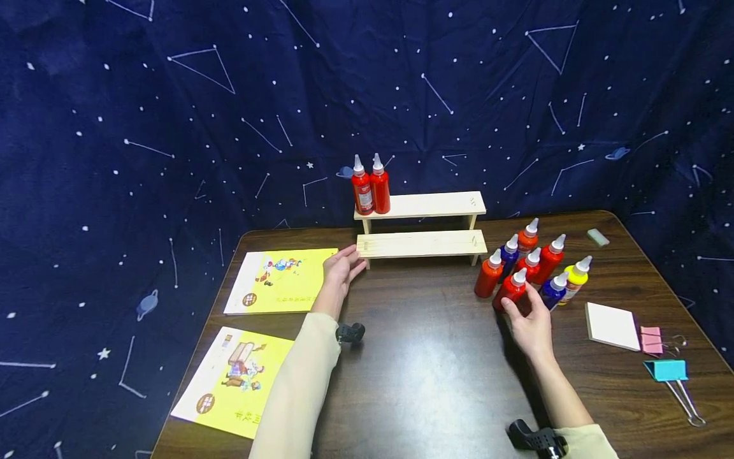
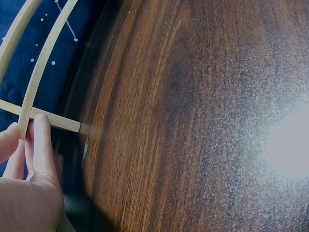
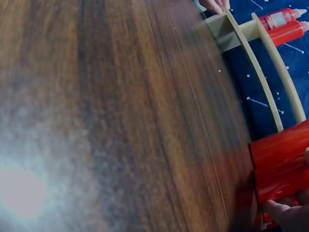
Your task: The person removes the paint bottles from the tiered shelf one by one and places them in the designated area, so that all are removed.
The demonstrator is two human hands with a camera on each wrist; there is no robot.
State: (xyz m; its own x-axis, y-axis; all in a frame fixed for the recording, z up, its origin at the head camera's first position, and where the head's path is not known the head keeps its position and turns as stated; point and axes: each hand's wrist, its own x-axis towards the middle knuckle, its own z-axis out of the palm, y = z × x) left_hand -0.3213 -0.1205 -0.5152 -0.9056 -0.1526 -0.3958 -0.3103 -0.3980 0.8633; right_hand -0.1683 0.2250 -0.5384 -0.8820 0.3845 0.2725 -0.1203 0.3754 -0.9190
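Observation:
My left hand (image 1: 339, 275) pinches the left end of the lower board of a two-step wooden rack (image 1: 421, 244), thumb on one face and fingers on the other in the left wrist view. Two red squeeze bottles (image 1: 381, 191) with white nozzle caps stand at the left of its upper board. At the right, my right hand (image 1: 530, 325) grips a red paint bottle (image 1: 510, 292) at the front of a cluster, thumb and fingers on its sides. Close around it are an orange-red bottle (image 1: 489, 275), dark blue bottles (image 1: 553, 292), a yellow bottle (image 1: 576, 278) and more red ones.
Two yellow booklets (image 1: 287, 290) lie at the left. To the right are a white notepad (image 1: 612, 326), a pink binder clip (image 1: 651, 340), a teal binder clip (image 1: 668, 370) and a small pale eraser-like block (image 1: 598, 238). A starry blue cloth (image 1: 424, 95) hangs behind the table.

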